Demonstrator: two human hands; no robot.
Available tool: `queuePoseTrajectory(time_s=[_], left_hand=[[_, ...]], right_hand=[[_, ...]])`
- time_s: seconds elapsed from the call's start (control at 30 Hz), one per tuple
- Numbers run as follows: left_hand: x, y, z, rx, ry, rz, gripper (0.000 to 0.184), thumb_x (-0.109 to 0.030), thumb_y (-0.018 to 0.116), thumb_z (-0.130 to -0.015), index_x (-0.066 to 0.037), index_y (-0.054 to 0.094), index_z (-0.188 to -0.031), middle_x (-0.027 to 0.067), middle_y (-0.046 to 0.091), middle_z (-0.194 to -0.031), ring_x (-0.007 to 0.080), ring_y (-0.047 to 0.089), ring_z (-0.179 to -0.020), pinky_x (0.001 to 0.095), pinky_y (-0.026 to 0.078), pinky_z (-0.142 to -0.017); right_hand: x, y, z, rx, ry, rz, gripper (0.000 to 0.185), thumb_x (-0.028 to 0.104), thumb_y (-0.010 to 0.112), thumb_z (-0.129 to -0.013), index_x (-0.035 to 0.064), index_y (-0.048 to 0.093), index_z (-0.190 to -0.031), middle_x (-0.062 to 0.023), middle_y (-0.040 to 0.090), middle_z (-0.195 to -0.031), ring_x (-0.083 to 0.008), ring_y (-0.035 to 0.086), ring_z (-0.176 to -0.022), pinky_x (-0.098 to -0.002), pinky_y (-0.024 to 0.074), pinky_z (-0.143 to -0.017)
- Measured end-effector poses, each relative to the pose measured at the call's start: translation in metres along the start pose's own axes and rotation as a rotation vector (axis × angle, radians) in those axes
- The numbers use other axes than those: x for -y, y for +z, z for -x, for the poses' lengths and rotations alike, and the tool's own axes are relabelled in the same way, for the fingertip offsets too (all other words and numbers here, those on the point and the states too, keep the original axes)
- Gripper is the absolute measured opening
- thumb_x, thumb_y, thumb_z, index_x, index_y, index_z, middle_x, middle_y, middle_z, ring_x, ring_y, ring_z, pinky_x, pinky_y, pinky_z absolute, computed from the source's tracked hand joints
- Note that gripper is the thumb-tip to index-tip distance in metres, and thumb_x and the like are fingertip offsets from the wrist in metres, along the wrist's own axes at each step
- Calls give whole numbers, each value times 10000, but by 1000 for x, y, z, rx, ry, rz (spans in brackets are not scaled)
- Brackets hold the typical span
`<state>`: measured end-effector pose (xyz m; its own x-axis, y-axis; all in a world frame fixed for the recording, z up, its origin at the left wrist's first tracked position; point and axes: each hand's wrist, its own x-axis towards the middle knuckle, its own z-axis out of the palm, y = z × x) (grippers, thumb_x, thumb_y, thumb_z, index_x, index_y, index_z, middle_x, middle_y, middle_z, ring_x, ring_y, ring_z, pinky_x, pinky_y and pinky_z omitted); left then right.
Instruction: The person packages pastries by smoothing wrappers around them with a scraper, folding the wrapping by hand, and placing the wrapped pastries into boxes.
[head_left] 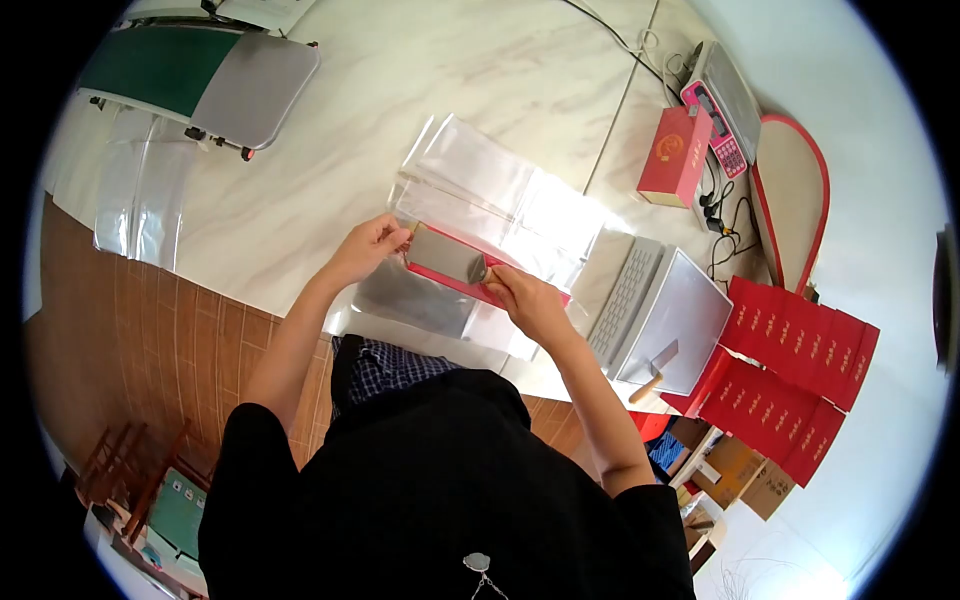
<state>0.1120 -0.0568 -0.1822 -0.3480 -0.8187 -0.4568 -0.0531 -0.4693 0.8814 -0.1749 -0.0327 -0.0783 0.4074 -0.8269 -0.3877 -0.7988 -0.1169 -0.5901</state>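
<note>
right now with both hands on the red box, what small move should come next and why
Probably steady the red box with the left hand before shifting the right hand: they sit at opposite ends, and the clear plastic sleeves underneath might slide.

Sleeves (470,165): middle of the table (330,110)
Box (445,255): over the sleeves, between left hand (368,248) and right hand (528,302)
Board (260,90): far left
Keyboard (628,300): right of the sleeves
Panel (680,315): right of the keyboard
Knife (647,387): at the panel's near edge
Carton (672,155): far right, left of the scale (740,90)
</note>
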Motion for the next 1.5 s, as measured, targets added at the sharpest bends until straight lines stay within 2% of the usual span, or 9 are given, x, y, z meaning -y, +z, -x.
queuePoseTrajectory(time_s=[0.43,0.77,0.87,0.97,1.03,1.07,1.27,1.43,1.5], left_hand=[[-1,5,1,-18,-51,61,207,-191,519,-1024,-3,542,-940,85,673,-1000,164,676,-973,279,537,-849],[16,4,-5,-50,-11,20,192,-192,508,-1028,-17,538,-955,91,687,-1008,148,675,-913,284,532,-805],[14,6,-4,-56,8,50,193,-192,505,-1030,-19,536,-950,84,687,-992,145,676,-903,280,528,-790],[7,12,1,-73,19,85,199,-201,505,-1030,-21,539,-950,70,680,-959,142,677,-901,274,528,-778],[12,13,2,-94,17,88,204,-209,508,-1030,-24,541,-950,61,674,-939,139,678,-896,271,528,-771],[22,11,0,-93,20,109,209,-221,515,-1029,-29,544,-951,59,674,-934,135,677,-881,267,527,-767],[36,13,5,-107,40,110,245,-272,538,-1022,-39,552,-949,53,671,-917,122,668,-824,256,525,-764],[26,18,9,-92,54,88,268,-294,545,-1018,-36,558,-946,55,674,-929,113,655,-808,261,528,-772],[8,24,18,-112,11,-14,273,-295,546,-1017,-31,566,-952,55,678,-940,108,641,-806,265,530,-776]], right_hand=[[-2,9,29,-206,168,-30,175,239,548,-979,103,610,-1070,-141,673,-908,-368,634,-833,-432,494,-682],[-34,22,63,-334,331,-18,204,259,555,-973,106,607,-1096,-170,666,-904,-394,632,-844,-458,485,-689],[-38,26,75,-406,367,52,223,295,535,-976,118,609,-1089,-120,693,-955,-358,655,-853,-453,507,-695],[-33,31,89,-528,382,4,257,304,506,-994,91,589,-1111,-162,686,-958,-395,646,-853,-479,498,-696],[-29,49,98,-628,554,-37,272,293,469,-1015,73,563,-1144,-213,672,-957,-434,633,-857,-507,486,-700],[-24,56,104,-639,527,-94,290,296,443,-1026,63,544,-1167,-245,662,-957,-456,625,-864,-531,474,-714],[20,98,107,-475,303,-100,207,223,560,-979,74,568,-1122,-168,676,-901,-389,657,-785,-459,515,-651],[20,96,104,-551,400,-27,189,237,532,-990,77,561,-1084,-187,673,-871,-412,646,-735,-493,502,-612],[9,91,110,-627,536,14,188,253,499,-1005,83,547,-1070,-212,664,-816,-429,636,-718,-522,488,-603]])
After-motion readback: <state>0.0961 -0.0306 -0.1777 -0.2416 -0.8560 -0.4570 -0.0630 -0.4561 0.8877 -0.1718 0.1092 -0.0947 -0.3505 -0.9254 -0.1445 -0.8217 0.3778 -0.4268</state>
